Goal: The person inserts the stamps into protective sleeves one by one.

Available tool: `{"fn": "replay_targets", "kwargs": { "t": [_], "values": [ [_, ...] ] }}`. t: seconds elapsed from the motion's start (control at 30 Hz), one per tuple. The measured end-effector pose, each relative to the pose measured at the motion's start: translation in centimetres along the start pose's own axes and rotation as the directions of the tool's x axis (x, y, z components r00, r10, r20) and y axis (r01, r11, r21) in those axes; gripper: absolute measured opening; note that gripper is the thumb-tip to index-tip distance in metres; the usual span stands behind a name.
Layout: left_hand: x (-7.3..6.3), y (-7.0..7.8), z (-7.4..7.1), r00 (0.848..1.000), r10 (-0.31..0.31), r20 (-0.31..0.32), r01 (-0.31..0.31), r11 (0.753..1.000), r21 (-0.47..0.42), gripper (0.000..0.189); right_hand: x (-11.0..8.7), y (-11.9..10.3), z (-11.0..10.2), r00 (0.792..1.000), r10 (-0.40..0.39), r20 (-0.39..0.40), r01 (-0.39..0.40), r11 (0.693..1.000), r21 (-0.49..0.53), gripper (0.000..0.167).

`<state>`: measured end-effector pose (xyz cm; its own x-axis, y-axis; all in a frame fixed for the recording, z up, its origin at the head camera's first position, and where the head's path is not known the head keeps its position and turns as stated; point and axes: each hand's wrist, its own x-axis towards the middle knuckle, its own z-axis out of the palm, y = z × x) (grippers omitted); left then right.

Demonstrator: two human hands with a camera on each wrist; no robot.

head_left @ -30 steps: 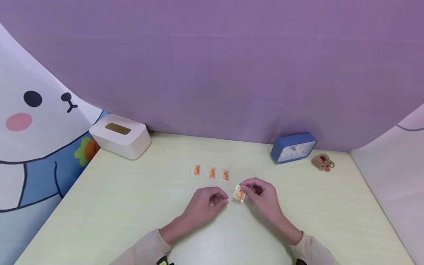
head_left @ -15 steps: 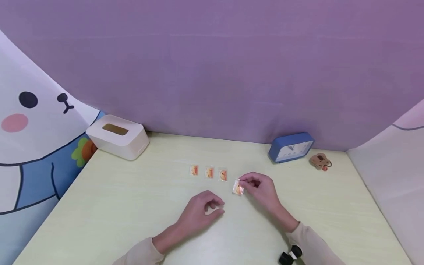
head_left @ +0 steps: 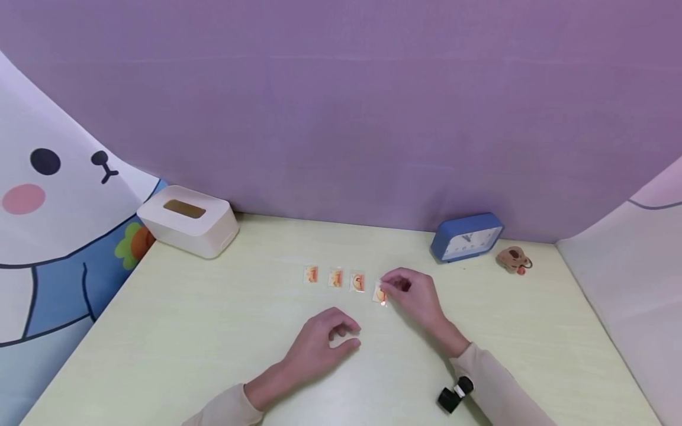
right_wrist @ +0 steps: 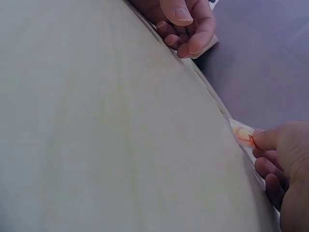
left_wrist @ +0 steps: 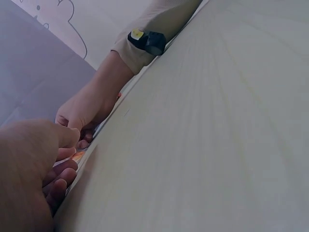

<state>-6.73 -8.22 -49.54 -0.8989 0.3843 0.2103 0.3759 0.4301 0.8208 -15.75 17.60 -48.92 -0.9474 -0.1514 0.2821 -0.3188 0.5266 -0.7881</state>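
Observation:
Between the thumb and fingers of my right hand is a small clear packet with an orange and yellow print. The right wrist view shows my thumb on the printed packet, which is tilted at the table surface. To its left, three similar packets lie in a row: a left one, a middle one and a right one. My left hand rests on the table in front of the row, fingers loosely bent, thumb apart, holding nothing.
A white tissue box stands at the back left. At the back right are a blue alarm clock and a small brown pouch-like trinket with a ring. A purple backdrop rises behind the table.
My right hand has carried the packet away from me and slightly left, up to the right end of the row. My left hand has drawn back a little to the left, its fingers parting.

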Motion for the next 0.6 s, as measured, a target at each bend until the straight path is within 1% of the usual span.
{"fn": "replay_targets", "kwargs": {
  "t": [0.3, 0.43, 0.6],
  "values": [
    [0.0, 0.0, 0.0, 1.000, -0.007, 0.014, 0.007, 1.000, 0.001, 0.016, 1.6, 0.6, 0.4, 0.997, -0.075, 0.006, 0.075, 0.990, -0.121, 0.013],
    [0.0, -0.1, 0.1, 1.000, -0.010, 0.018, 0.010, 1.000, 0.003, 0.017, 1.9, 0.7, 0.5, 0.997, -0.074, 0.005, 0.074, 0.986, -0.150, 0.011],
    [0.1, 0.0, 0.1, 1.000, -0.008, 0.020, 0.008, 1.000, 0.010, 0.018, 2.2, 1.0, 0.7, 0.997, -0.071, -0.015, 0.068, 0.983, -0.172, 0.014]
  ]
}}
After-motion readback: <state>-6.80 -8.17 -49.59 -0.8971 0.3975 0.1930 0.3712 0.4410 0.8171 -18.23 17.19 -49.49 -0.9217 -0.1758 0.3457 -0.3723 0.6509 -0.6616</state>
